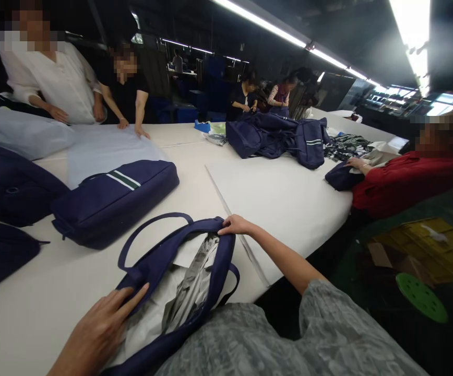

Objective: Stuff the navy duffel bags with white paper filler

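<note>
A navy bag [222, 261] lies unzipped at the table's near edge, its mouth wide, with crumpled grey and white paper [189, 282] inside. One looped handle stands up on its left side, another on its right. My left hand [103, 318] rests on the left rim of the opening, fingers extended over the fabric. At the far end of the opening, my right hand [236, 224] pinches the bag's rim between thumb and fingers.
A closed navy bag with white and green stripes [122, 201] lies to the left, beside more navy bags [11, 188]. Stuffed bags [277, 136] are piled across the white table [258, 183]. Several people stand around it; one in a red top [410, 183] handles a bag at right.
</note>
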`<state>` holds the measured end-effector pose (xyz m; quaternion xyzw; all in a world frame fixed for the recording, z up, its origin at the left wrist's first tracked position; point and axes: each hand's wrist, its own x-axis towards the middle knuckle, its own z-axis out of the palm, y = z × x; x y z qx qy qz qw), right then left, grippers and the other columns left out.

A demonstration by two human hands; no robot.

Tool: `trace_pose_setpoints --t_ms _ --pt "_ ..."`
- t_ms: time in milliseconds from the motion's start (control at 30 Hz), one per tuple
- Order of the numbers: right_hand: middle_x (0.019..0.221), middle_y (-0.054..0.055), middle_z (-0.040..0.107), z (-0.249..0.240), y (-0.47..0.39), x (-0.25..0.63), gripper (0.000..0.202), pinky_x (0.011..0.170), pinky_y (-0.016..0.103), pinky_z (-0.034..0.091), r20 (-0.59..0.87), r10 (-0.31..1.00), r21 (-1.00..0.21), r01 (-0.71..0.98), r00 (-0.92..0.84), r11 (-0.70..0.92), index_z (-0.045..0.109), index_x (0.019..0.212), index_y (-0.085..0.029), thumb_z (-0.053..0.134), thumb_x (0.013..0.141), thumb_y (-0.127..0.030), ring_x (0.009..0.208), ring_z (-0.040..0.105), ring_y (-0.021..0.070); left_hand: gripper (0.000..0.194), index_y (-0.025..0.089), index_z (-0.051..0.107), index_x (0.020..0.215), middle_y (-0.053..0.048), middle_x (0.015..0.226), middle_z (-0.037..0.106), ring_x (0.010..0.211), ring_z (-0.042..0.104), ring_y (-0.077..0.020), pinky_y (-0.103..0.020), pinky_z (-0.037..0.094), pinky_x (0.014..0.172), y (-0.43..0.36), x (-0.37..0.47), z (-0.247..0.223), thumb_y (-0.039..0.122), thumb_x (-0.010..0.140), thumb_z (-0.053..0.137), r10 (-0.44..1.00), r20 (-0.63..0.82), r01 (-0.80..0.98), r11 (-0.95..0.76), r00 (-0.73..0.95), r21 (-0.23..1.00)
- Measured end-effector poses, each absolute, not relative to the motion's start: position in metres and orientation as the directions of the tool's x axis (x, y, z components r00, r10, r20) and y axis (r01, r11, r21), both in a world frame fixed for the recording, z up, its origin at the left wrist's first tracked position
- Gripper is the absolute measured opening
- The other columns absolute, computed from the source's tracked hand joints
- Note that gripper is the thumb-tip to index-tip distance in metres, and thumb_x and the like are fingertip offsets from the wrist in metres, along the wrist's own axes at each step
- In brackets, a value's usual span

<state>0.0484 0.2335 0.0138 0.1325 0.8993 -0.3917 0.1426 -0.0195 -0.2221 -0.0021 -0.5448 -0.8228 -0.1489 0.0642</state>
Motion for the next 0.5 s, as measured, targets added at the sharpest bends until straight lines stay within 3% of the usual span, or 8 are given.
trace_pose_setpoints --t_ms 67,167,267,367,500 --pt "0.064 -0.003 0.054 0.011 0.237 0.04 0.041 0.057 0.023 0.032 -0.379 0.133 -0.708 0.379 -0.916 0.596 0.064 0.071 -0.015 0.079 0.063 -0.052 0.067 0.048 0.0113 0.051 0.033 0.05 0.141 -0.006 0.122 0.063 0.106 0.062 -0.023 -0.034 0.053 0.091 -0.22 -0.027 0.009 0.031 0.091 0.045 0.863 0.212 0.873 0.393 -0.459 0.288" --pt "0.067 -0.003 0.054 0.011 0.242 0.027 0.044 0.058 0.022 0.033 -0.435 0.058 -0.74 0.393 -0.899 0.546 0.061 0.071 -0.016 0.081 0.059 -0.053 0.068 0.047 0.0109 0.062 0.03 0.044 0.142 -0.006 0.116 0.064 0.099 0.065 -0.0227 -0.033 0.057 0.081 -0.207 -0.049 0.034 0.057 0.087 0.052 0.782 0.063 0.708 0.522 -0.62 0.476" --pt "0.063 -0.005 0.049 0.015 0.246 0.019 0.046 0.057 0.022 0.031 -0.481 -0.066 -0.763 0.381 -0.874 0.522 0.057 0.07 -0.016 0.081 0.059 -0.054 0.064 0.043 0.0095 0.081 0.022 0.046 0.14 -0.01 0.116 0.062 0.101 0.064 -0.0274 -0.039 0.056 0.083 -0.18 -0.075 0.059 0.072 0.077 0.057 0.67 0.065 0.6 0.613 -0.74 0.514" --pt "0.064 -0.005 0.049 0.016 0.248 0.019 0.044 0.058 0.022 0.031 -0.436 -0.096 -0.81 0.343 -0.895 0.476 0.058 0.071 -0.015 0.08 0.061 -0.053 0.065 0.043 0.0093 0.086 0.022 0.043 0.144 -0.013 0.141 0.05 0.12 0.056 -0.0311 -0.042 0.05 0.097 -0.143 -0.092 0.07 0.071 0.075 0.059 0.739 0.022 0.595 0.523 -0.673 0.611" --pt "0.069 -0.004 0.054 0.01 0.247 0.028 0.04 0.061 0.022 0.033 -0.372 -0.067 -0.868 0.322 -0.926 0.378 0.062 0.075 -0.014 0.079 0.063 -0.048 0.069 0.045 0.0096 0.076 0.018 0.051 0.138 -0.011 0.14 0.054 0.127 0.051 -0.0303 -0.043 0.04 0.111 -0.102 -0.099 0.063 0.055 0.072 0.065 0.835 -0.055 0.604 0.439 -0.547 0.665"
